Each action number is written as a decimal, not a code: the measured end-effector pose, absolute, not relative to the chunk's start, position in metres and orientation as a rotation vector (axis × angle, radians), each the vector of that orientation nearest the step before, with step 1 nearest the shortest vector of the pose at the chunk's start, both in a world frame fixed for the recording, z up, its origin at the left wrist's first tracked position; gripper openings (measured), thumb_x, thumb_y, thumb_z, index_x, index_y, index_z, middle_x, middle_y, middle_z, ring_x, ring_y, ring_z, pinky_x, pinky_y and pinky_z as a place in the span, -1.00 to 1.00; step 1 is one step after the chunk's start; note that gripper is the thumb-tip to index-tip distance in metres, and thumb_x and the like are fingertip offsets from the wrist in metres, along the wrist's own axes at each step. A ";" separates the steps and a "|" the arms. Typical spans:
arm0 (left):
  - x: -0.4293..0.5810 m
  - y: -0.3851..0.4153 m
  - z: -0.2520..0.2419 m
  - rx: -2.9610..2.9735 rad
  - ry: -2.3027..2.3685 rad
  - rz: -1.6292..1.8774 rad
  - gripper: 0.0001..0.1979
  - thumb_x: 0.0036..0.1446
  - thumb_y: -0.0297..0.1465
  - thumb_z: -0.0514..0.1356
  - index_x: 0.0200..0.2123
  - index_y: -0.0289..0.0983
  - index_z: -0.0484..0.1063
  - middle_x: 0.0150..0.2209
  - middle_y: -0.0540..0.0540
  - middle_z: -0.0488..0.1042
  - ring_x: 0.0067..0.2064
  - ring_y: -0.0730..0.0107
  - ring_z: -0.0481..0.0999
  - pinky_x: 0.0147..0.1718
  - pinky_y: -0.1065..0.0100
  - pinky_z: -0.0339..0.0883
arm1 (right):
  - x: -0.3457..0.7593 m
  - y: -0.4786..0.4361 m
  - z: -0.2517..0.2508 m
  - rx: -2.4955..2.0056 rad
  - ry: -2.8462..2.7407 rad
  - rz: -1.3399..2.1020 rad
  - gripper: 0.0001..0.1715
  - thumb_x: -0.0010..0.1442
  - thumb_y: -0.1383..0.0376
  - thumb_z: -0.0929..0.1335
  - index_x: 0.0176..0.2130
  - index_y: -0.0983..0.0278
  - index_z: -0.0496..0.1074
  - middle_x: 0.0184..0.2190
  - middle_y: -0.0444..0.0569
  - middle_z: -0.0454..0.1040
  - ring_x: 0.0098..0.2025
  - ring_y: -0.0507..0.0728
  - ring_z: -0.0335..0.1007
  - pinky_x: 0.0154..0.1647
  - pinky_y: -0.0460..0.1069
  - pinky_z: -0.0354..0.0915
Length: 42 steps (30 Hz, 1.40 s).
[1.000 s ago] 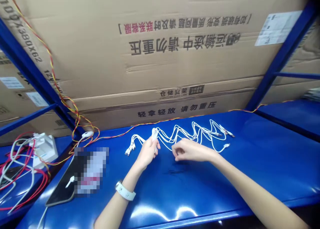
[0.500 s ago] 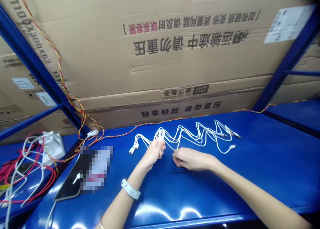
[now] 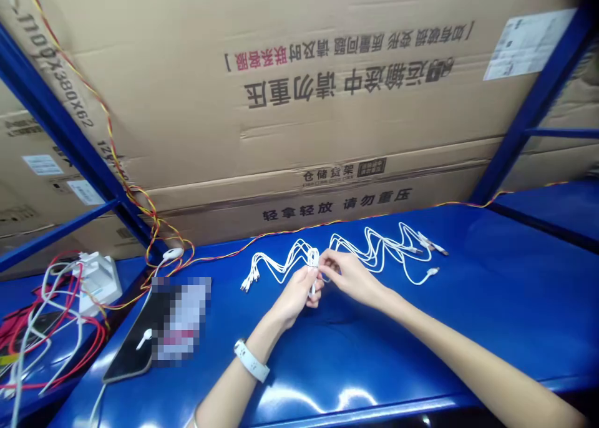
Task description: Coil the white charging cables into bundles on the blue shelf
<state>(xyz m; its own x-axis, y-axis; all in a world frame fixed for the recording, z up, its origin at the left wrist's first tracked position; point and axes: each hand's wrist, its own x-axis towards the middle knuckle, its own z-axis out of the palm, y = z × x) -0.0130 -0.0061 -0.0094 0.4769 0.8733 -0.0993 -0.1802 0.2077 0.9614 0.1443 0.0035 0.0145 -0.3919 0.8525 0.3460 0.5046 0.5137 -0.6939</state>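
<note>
Gripping something, is that left hand (image 3: 297, 297)?

Yes, its fingers are curled shut around a gathered loop of white charging cables (image 3: 312, 261), held upright above the blue metal shelf (image 3: 472, 316).

And the right hand (image 3: 353, 278)?

Its thumb and fingertips (image 3: 326, 259) meet on those same strands, just beside the left hand.

Where does the rest of the cable lie?

In zigzags along the shelf's back edge, with fanned plugs (image 3: 248, 282) toward the left and more plugs (image 3: 433, 248) toward the right.

What's near them?

A twisted red-and-yellow wire (image 3: 281, 233) runs behind them, along the foot of a large cardboard carton (image 3: 281, 122). Left of the hands, a black phone (image 3: 124, 365) lies partly hidden by a pixelated patch. A white watch (image 3: 251, 360) circles the left wrist.
</note>
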 end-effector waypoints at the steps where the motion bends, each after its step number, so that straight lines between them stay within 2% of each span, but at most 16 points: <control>1: -0.012 -0.007 -0.010 1.125 0.774 0.846 -0.58 0.03 -0.03 0.13 -0.35 -0.28 0.17 -0.52 0.11 0.15 -0.61 0.69 0.08 -0.66 0.56 -0.12 | 0.143 0.003 0.011 -1.100 -2.064 0.608 -0.88 0.19 0.34 0.22 -0.36 0.28 0.32 -0.49 -0.11 0.41 -0.48 0.02 0.29 -0.42 -0.08 0.17; 6: -0.009 -0.005 -0.015 1.146 0.854 0.885 -0.57 0.05 -0.01 0.09 -0.38 -0.28 0.17 -0.53 0.11 0.15 -0.63 0.69 0.08 -0.69 0.57 -0.14 | 0.139 0.003 0.001 -1.072 -2.063 0.483 -0.86 0.20 0.32 0.22 -0.36 0.27 0.34 -0.44 -0.07 0.42 -0.43 0.05 0.31 -0.39 -0.06 0.19; 9: -0.009 -0.001 -0.017 1.127 0.896 0.920 -0.59 0.06 -0.01 0.08 -0.38 -0.28 0.17 -0.55 0.11 0.15 -0.65 0.69 0.08 -0.69 0.57 -0.15 | 0.140 0.005 0.002 -1.084 -2.001 0.600 -0.88 0.18 0.28 0.25 -0.31 0.28 0.35 -0.46 -0.08 0.42 -0.44 0.05 0.32 -0.40 -0.05 0.21; 13: -0.014 0.004 -0.012 1.105 0.933 1.008 -0.60 0.06 -0.03 0.09 -0.38 -0.28 0.18 -0.56 0.11 0.16 -0.65 0.69 0.08 -0.68 0.56 -0.14 | 0.146 0.009 0.011 -1.141 -1.873 0.987 -0.79 0.12 0.18 0.31 -0.36 0.30 0.36 -0.53 -0.11 0.39 -0.52 0.03 0.29 -0.48 -0.07 0.19; 16: -0.020 0.002 0.000 1.132 0.851 0.976 -0.61 0.07 -0.03 0.08 -0.39 -0.28 0.19 -0.57 0.12 0.14 -0.66 0.69 0.04 -0.67 0.54 -0.13 | 0.156 0.013 0.019 -1.021 -1.796 1.408 -0.75 0.07 0.16 0.35 -0.40 0.33 0.36 -0.54 -0.14 0.35 -0.52 -0.02 0.24 -0.46 -0.09 0.17; 19: -0.026 -0.006 0.012 1.231 0.701 0.775 -0.61 0.11 -0.04 0.04 -0.40 -0.29 0.22 -0.59 0.12 0.11 -0.66 0.67 0.01 -0.65 0.51 -0.13 | 0.167 0.020 0.022 -0.865 -1.754 1.750 -0.71 0.01 0.15 0.39 -0.41 0.35 0.38 -0.54 -0.16 0.32 -0.52 -0.05 0.19 -0.43 -0.10 0.16; 21: -0.029 -0.010 0.015 1.372 0.666 0.577 -0.61 0.13 -0.06 0.02 -0.42 -0.31 0.25 -0.59 0.09 0.14 -0.65 0.64 0.04 -0.64 0.48 -0.11 | 0.173 0.023 0.020 -0.849 -1.841 1.816 -0.72 -0.04 0.18 0.41 -0.41 0.36 0.41 -0.52 -0.14 0.35 -0.51 -0.05 0.19 -0.43 -0.10 0.16; 23: -0.030 -0.011 0.014 1.566 0.722 0.400 -0.61 0.14 -0.08 0.01 -0.45 -0.31 0.29 -0.59 0.07 0.19 -0.62 0.60 0.09 -0.62 0.46 -0.04 | 0.175 0.025 0.018 -0.907 -2.025 1.697 -0.79 -0.06 0.25 0.40 -0.42 0.37 0.43 -0.51 -0.12 0.39 -0.50 -0.03 0.23 -0.44 -0.10 0.15; 25: -0.031 -0.010 0.010 1.788 0.819 0.316 -0.62 0.16 -0.13 -0.01 -0.47 -0.31 0.33 -0.57 0.04 0.24 -0.58 0.56 0.16 -0.56 0.45 0.06 | 0.172 0.023 0.017 -1.009 -2.194 1.395 -0.88 -0.05 0.32 0.35 -0.45 0.36 0.43 -0.53 -0.11 0.41 -0.49 -0.01 0.26 -0.46 -0.11 0.14; 27: -0.031 -0.009 0.006 2.015 0.908 0.293 -0.63 0.19 -0.20 -0.06 -0.46 -0.30 0.38 -0.54 0.01 0.31 -0.52 0.49 0.25 -0.48 0.43 0.13 | 0.167 0.017 0.018 -1.102 -2.274 1.064 -0.88 0.00 0.36 0.30 -0.47 0.35 0.43 -0.55 -0.10 0.42 -0.49 0.01 0.27 -0.48 -0.10 0.12; 31: -0.028 -0.013 0.004 2.453 1.182 0.226 -0.63 0.23 -0.26 -0.11 -0.28 -0.27 0.44 -0.38 -0.15 0.48 -0.36 0.28 0.45 -0.35 0.34 0.22 | 0.154 0.002 0.021 -1.131 -2.351 0.637 -0.83 0.10 0.38 0.26 -0.46 0.33 0.41 -0.49 -0.07 0.44 -0.45 0.03 0.30 -0.43 -0.09 0.15; 34: -0.024 -0.019 0.006 2.595 1.432 0.190 -0.62 0.26 -0.32 -0.17 -0.15 -0.30 0.40 -0.30 -0.27 0.50 -0.30 0.14 0.51 -0.33 0.26 0.25 | 0.144 -0.008 0.019 -1.076 -2.395 0.193 -0.81 0.18 0.41 0.23 -0.43 0.34 0.37 -0.42 -0.01 0.41 -0.38 0.07 0.28 -0.36 -0.04 0.18; 38: -0.020 -0.019 0.010 2.477 1.504 0.434 -0.63 0.28 -0.33 -0.21 -0.15 -0.28 0.36 -0.28 -0.24 0.51 -0.27 0.19 0.52 -0.34 0.30 0.25 | 0.135 -0.012 0.012 -0.963 -2.266 -0.357 -0.75 0.24 0.41 0.20 -0.43 0.36 0.36 -0.43 0.03 0.38 -0.29 0.14 0.24 -0.25 0.04 0.16; 42: -0.018 -0.013 0.007 2.254 1.474 0.707 -0.69 0.26 -0.37 -0.15 -0.33 -0.28 0.36 -0.40 -0.16 0.47 -0.36 0.30 0.45 -0.39 0.34 0.19 | 0.133 -0.010 0.008 -0.843 -2.151 -0.526 -0.77 0.23 0.44 0.21 -0.42 0.34 0.37 -0.42 0.03 0.39 -0.17 0.19 0.22 -0.16 0.07 0.16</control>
